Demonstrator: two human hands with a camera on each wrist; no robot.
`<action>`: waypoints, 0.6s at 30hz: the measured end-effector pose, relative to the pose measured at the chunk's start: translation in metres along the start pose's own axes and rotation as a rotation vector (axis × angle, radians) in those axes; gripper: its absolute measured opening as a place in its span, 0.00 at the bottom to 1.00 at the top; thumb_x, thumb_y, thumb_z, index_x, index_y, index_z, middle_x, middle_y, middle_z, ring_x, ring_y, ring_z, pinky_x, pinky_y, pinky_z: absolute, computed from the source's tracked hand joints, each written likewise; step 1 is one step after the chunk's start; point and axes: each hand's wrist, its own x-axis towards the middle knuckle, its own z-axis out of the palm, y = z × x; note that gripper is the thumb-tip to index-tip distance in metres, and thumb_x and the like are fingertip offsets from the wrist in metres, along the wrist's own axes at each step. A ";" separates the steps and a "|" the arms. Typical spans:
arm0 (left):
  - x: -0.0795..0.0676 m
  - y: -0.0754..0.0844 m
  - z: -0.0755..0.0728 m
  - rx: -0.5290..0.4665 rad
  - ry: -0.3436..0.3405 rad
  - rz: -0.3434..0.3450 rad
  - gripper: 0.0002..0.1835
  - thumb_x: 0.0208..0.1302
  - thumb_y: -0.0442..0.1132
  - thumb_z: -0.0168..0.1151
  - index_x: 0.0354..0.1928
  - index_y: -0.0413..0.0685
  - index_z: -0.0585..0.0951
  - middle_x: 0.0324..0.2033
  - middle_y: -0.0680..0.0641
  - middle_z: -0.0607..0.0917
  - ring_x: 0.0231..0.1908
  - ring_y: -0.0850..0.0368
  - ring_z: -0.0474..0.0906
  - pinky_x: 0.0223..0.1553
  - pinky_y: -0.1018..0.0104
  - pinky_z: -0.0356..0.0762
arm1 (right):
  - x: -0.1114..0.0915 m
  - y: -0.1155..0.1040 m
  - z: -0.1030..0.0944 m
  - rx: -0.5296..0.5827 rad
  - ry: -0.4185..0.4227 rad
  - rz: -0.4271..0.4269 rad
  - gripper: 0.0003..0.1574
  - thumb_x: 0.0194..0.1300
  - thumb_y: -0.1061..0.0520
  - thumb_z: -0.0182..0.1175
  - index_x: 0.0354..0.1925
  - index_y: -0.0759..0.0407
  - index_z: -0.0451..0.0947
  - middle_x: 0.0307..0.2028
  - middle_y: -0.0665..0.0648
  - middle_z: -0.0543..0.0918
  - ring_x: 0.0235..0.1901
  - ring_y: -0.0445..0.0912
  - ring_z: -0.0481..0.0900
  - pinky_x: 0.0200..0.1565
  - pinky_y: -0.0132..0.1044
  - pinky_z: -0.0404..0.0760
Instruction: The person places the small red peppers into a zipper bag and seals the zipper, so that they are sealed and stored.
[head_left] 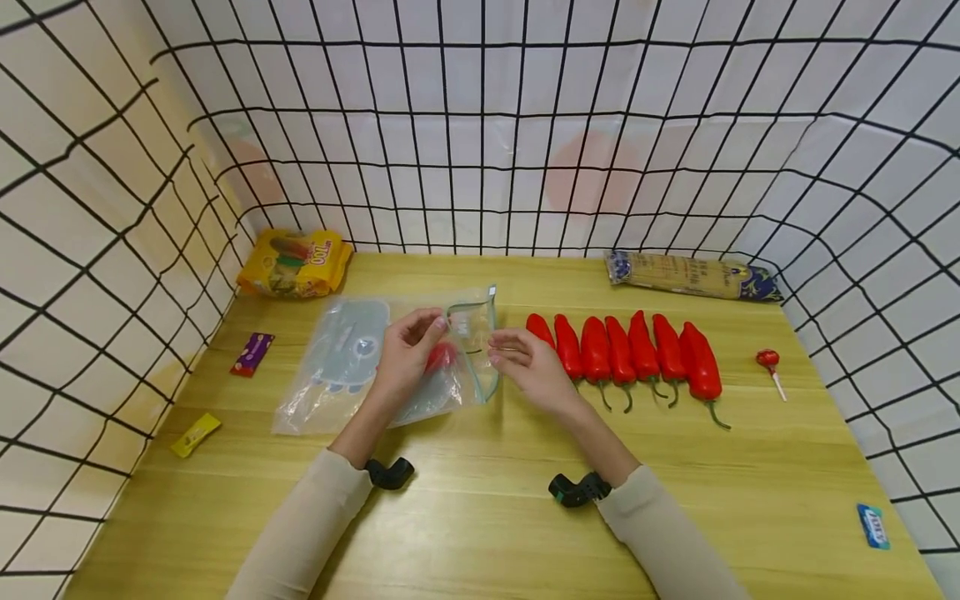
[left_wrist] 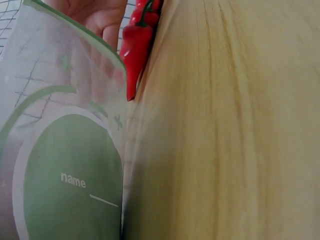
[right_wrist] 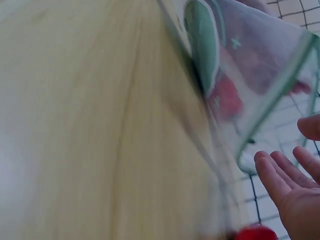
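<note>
A clear zip-lock bag with a pale green print lies on the table, its green-edged mouth raised and gaping toward the right. My left hand pinches the upper side of the bag near that mouth. Inside the bag, under the plastic, is a red pepper, also seen through the film in the right wrist view. My right hand is beside the bag's opening, fingers extended and holding nothing. To its right several red peppers with green stems lie in a row.
A yellow snack packet sits at the back left, a long noodle packet at the back right. Small purple and yellow wrappers lie left; a lollipop and a blue packet lie right. Black wire mesh surrounds the table.
</note>
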 end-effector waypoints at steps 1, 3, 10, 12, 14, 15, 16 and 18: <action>0.000 0.000 0.000 -0.004 0.003 0.002 0.17 0.63 0.48 0.65 0.48 0.46 0.84 0.41 0.47 0.86 0.40 0.59 0.81 0.43 0.74 0.80 | -0.002 -0.001 -0.005 -0.011 0.019 -0.006 0.26 0.69 0.55 0.60 0.62 0.59 0.69 0.60 0.60 0.77 0.58 0.51 0.78 0.56 0.40 0.79; 0.000 0.001 -0.001 -0.019 0.002 0.004 0.17 0.63 0.47 0.65 0.50 0.45 0.84 0.42 0.47 0.87 0.42 0.60 0.82 0.45 0.74 0.80 | -0.007 -0.002 -0.016 -0.041 0.058 -0.016 0.24 0.68 0.54 0.60 0.61 0.57 0.71 0.59 0.60 0.77 0.56 0.50 0.79 0.54 0.40 0.81; 0.000 0.007 -0.006 -0.008 -0.042 -0.002 0.18 0.64 0.45 0.64 0.51 0.43 0.83 0.48 0.37 0.84 0.43 0.59 0.81 0.46 0.73 0.80 | -0.019 -0.005 -0.049 -0.270 0.185 -0.082 0.26 0.66 0.53 0.64 0.59 0.60 0.72 0.55 0.60 0.79 0.54 0.52 0.79 0.57 0.45 0.78; 0.001 0.009 -0.007 0.000 -0.058 -0.006 0.17 0.65 0.45 0.64 0.52 0.43 0.83 0.50 0.35 0.83 0.43 0.59 0.80 0.46 0.71 0.81 | -0.020 -0.003 -0.053 -0.348 0.207 -0.077 0.28 0.65 0.53 0.64 0.60 0.60 0.72 0.56 0.60 0.80 0.55 0.52 0.78 0.57 0.47 0.78; 0.001 0.010 -0.008 -0.008 -0.068 -0.006 0.17 0.65 0.43 0.64 0.51 0.42 0.83 0.50 0.34 0.82 0.43 0.58 0.80 0.47 0.69 0.81 | -0.020 0.001 -0.055 -0.427 0.213 -0.066 0.28 0.64 0.52 0.65 0.60 0.59 0.72 0.56 0.60 0.80 0.55 0.53 0.77 0.58 0.48 0.77; 0.002 0.011 -0.008 -0.014 -0.072 -0.007 0.16 0.65 0.41 0.64 0.51 0.40 0.83 0.49 0.33 0.83 0.42 0.58 0.80 0.46 0.69 0.81 | -0.020 0.002 -0.055 -0.460 0.207 -0.059 0.29 0.64 0.52 0.65 0.60 0.58 0.72 0.56 0.60 0.79 0.56 0.53 0.77 0.59 0.49 0.76; 0.002 0.011 -0.008 -0.017 -0.076 -0.007 0.16 0.65 0.40 0.63 0.51 0.40 0.82 0.48 0.34 0.83 0.42 0.58 0.81 0.46 0.68 0.82 | -0.020 0.004 -0.054 -0.494 0.196 -0.051 0.29 0.64 0.52 0.65 0.61 0.57 0.72 0.57 0.59 0.79 0.57 0.53 0.76 0.60 0.49 0.75; 0.002 0.014 -0.008 -0.022 -0.083 -0.007 0.15 0.65 0.38 0.63 0.51 0.37 0.82 0.44 0.39 0.85 0.41 0.57 0.81 0.46 0.68 0.82 | -0.020 0.008 -0.052 -0.569 0.159 -0.044 0.28 0.64 0.52 0.65 0.61 0.55 0.72 0.58 0.57 0.78 0.58 0.53 0.75 0.61 0.50 0.74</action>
